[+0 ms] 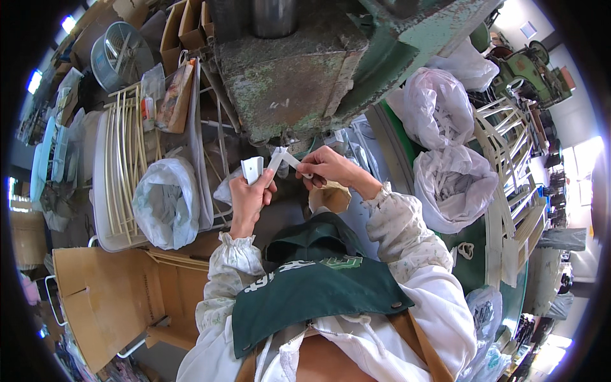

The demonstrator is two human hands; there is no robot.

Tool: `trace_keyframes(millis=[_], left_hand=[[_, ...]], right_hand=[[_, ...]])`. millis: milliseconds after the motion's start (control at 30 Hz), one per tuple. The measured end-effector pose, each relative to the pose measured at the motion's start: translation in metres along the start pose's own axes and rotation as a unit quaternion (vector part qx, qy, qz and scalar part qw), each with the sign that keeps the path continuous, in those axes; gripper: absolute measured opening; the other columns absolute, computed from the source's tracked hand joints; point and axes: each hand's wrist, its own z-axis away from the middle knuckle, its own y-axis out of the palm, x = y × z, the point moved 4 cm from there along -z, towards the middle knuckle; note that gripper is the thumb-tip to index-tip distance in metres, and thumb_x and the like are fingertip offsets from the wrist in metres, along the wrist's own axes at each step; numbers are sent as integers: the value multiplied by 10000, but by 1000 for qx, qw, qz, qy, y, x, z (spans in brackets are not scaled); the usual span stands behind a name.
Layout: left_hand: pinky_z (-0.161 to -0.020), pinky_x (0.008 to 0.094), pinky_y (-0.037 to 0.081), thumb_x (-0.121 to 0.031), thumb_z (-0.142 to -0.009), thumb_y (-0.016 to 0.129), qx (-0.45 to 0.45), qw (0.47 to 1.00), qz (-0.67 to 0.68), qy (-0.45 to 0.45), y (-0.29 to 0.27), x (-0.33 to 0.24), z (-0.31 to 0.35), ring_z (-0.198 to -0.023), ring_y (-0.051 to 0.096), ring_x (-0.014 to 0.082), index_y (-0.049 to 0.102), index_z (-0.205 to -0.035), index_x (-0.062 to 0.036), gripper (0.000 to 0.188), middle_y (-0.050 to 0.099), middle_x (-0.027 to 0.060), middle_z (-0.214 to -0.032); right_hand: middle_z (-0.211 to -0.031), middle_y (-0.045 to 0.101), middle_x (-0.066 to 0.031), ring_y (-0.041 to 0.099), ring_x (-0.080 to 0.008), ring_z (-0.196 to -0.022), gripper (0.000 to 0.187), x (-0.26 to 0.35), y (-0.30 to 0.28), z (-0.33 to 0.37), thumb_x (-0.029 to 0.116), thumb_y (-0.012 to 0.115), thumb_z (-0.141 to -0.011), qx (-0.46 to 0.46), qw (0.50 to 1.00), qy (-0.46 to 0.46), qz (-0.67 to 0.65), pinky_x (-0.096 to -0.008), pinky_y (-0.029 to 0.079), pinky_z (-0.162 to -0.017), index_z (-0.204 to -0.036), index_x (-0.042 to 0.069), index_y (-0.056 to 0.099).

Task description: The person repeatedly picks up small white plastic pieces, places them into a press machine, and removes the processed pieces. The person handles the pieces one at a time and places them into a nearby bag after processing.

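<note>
My left hand (250,198) is closed around a short white channel-shaped piece (251,169), and a narrow white strip (275,162) rises beside its thumb. In the pinched fingers of my right hand (329,167) is another narrow white strip (291,160). The upper ends of the two strips meet in a peak between my hands; whether they are joined, I cannot tell. Both hands are just below the worn metal block (280,83) of a green machine (423,32).
At the left, an open white bag (167,202) of pale pieces stands by long cream strips (121,159) in a tray. Two bags (439,105) of white pieces stand at the right, near stacked pale lengths (509,153). An open cardboard box (105,299) is at the lower left.
</note>
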Motion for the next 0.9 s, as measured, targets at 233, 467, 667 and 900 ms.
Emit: trace_keyframes(millis=[233,467,667,900], left_hand=[[-364,206,308,-166,-867,666,23,1000,5,1,-3,1,-4,-398,467,68,651,-800,24,202,591,49,-596],[-388,211,339,-180,-883,646,53,998,11,35,2,-25,7,-416,490,77,657,-813,16,208,620,67,-628],[-406,217,338,-196,-892,639,44,994,75,-67,-28,20,31,-448,499,100,649,-894,3,200,651,90,-693],[-674,332,411,-100,-907,481,175,888,328,-270,-32,115,63,-746,491,189,490,-1214,40,337,525,105,-909]], right_hand=[[-610,618,-25,491,-51,-471,284,1,-5,-4,220,576,-931,13,1000,-4,22,-200,382,-446,-828,-22,684],[-603,590,-16,479,-51,-488,296,17,1,13,244,588,-928,4,999,-33,6,-200,368,-452,-832,-24,671],[-647,561,1,466,-58,-526,250,-7,-24,67,220,598,-911,-226,954,-70,-182,-198,346,-467,-871,-17,666],[-638,533,4,409,-41,-452,263,-73,-171,182,231,566,-938,-579,770,-113,-243,-176,263,-384,-932,-22,637]])
